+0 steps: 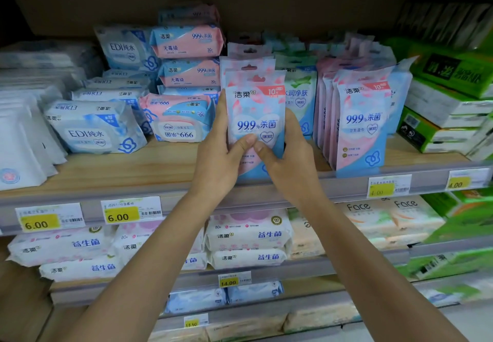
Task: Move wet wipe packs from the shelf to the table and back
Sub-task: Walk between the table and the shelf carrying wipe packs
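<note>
**Both hands gripping a wet wipe pack at the shelf edge**

In the centre of the frame, the left hand (218, 160) and the right hand (290, 160) are holding a pink-and-blue wet wipe pack (254, 112) upright, its printed face turned toward the camera. The left fingers (222, 106) are curling round the pack's left edge, the right fingers (292, 125) are curling round its right edge, and both thumbs are pressing on the lower front, tips nearly meeting. The pack's bottom is sitting at the front lip of the wooden shelf (133, 170). More packs of the same kind are standing right behind it; whether the hands are clamping those too cannot be told.

Right of centre, a row of matching packs (360, 128) is standing upright on the same shelf. Left of centre, larger EDI packs (93, 130) and pink-blue packs (186, 45) are lying stacked. Green packages (453, 80) are filling the right edge. Yellow price tags (121, 215) are hanging on the shelf rail at lower left, above white packs (245, 235) on the shelf below.
</note>
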`<state>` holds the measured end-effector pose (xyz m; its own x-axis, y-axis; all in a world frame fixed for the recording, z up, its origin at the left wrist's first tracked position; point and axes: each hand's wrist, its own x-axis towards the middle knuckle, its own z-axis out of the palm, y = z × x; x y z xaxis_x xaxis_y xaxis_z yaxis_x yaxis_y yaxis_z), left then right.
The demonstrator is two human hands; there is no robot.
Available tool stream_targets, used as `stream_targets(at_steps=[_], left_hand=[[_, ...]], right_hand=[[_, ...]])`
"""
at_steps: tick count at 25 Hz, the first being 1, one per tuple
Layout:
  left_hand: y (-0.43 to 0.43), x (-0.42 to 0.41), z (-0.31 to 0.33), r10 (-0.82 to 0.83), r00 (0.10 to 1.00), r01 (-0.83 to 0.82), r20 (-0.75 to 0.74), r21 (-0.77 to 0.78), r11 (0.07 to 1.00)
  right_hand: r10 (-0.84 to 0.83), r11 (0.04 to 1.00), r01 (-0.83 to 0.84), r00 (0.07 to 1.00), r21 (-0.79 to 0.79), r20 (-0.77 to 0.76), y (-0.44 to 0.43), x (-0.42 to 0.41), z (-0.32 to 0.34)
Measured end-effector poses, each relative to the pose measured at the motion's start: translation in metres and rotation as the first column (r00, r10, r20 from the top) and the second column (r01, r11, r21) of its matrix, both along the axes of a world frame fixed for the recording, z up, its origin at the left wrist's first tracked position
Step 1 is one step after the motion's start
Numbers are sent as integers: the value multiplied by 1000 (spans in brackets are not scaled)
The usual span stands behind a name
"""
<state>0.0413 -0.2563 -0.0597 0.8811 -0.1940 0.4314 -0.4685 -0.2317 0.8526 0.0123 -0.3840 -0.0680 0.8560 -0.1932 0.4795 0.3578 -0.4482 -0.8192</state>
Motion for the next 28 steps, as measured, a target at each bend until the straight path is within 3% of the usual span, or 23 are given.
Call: stream_targets(at_steps=[4, 10, 13, 15, 19, 21, 24, 28], left_hand=[[4, 1, -2, 48, 999, -48, 0, -37, 998], [11, -3, 0, -34, 997, 31, -62, -49, 998], [25, -7, 0, 126, 992, -127, 32, 18, 992], [41, -13, 0, 167, 970, -181, 179, 63, 982], [85, -54, -22, 146, 939, -217, 311, 207, 954], [108, -82, -48, 155, 942, -263, 297, 365, 893], [131, -129, -102, 226, 962, -274, 156, 488, 829], [139, -219, -180, 502, 864, -367, -39, 632, 682]], right_hand=[[-44, 999, 44, 999, -19, 19, 9, -3, -1], [-110, 988, 117, 991, -99, 70, 9, -7, -5], [-220, 968, 240, 953, -76, 207, 7, -13, -5], [-260, 959, 281, 908, -19, 329, 4, -22, -4], [-124, 989, 143, 920, -26, 371, 19, -50, -25], [66, 995, -42, 955, -91, 290, 33, -66, -52], [314, 933, -308, 950, -184, 1, 48, -83, -109], [491, 694, -616, 784, -374, -380, 62, -109, -200]])
